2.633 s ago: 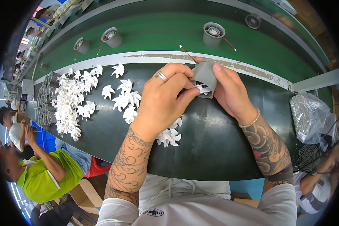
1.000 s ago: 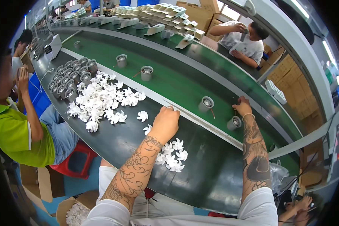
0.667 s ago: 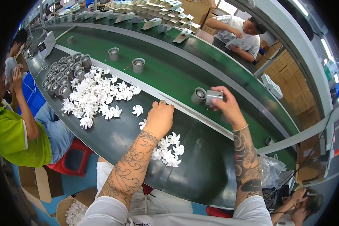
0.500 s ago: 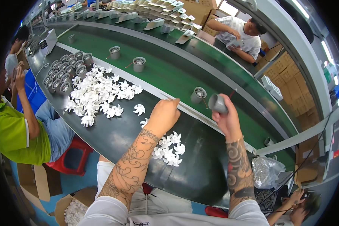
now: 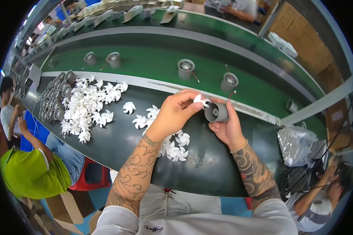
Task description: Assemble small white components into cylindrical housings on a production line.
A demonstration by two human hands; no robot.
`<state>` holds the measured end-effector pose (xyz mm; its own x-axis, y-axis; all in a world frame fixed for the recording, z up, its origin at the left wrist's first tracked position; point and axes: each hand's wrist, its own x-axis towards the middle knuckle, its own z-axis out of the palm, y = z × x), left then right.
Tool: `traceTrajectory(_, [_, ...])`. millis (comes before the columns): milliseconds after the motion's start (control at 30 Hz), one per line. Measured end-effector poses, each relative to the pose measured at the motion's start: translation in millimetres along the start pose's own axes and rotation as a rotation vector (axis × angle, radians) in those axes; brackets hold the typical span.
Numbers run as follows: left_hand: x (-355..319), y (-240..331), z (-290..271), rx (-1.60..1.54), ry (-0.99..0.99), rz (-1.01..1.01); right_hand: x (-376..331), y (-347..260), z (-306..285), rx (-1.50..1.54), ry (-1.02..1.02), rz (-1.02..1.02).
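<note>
My left hand [image 5: 175, 115] pinches a small white fan wheel [image 5: 200, 100] between thumb and fingers. It is at the rim of a grey cup-shaped housing [image 5: 217, 113], which my right hand [image 5: 228, 131] grips from the right. The housing is tilted, its round mouth facing left and toward me, with a small hub inside. Whether the wheel touches the rim I cannot tell. Loose white fan wheels [image 5: 175, 150] lie under and beside my left forearm, and a larger pile of fan wheels [image 5: 86, 102] spreads to the left.
Grey housings [image 5: 53, 96] stand grouped at the far left. Past a pale rail [image 5: 145, 83], the green belt [image 5: 149, 58] carries several spaced housings, some with wires. A clear plastic bag [image 5: 296, 145] lies at right, near a slanting grey post [image 5: 321, 103]. A co-worker in green [image 5: 39, 168] sits at left.
My left hand now shows a white fan wheel in its fingers and has come up to the housing. My right hand has brought the housing nearer, its mouth still facing left. The view has shifted.
</note>
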<state>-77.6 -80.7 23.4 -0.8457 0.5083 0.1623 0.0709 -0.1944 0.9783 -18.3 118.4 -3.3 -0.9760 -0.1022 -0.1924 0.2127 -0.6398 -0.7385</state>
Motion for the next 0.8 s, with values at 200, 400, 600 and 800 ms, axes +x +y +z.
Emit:
traceTrajectory(200, [-0.6,4.4,18.3,0.436,-0.177,0.267,-1.7,-2.1,-0.4,-0.032,-0.083,0.037])
traceTrajectory(400, [-2.2,-0.5,17.6,0.564,-0.168,0.278,-0.7,-5.1,0.3,-0.111,-0.094,0.019])
traceTrajectory(600, [-4.1,2.3,21.9,0.595,-0.092,0.261,-2.3,-6.0,-1.2,-0.207,-0.117,-0.001])
traceTrajectory(800, [-5.3,3.4,23.0,0.556,-0.08,0.206,-3.0,-5.1,0.3,-0.253,-0.11,0.001])
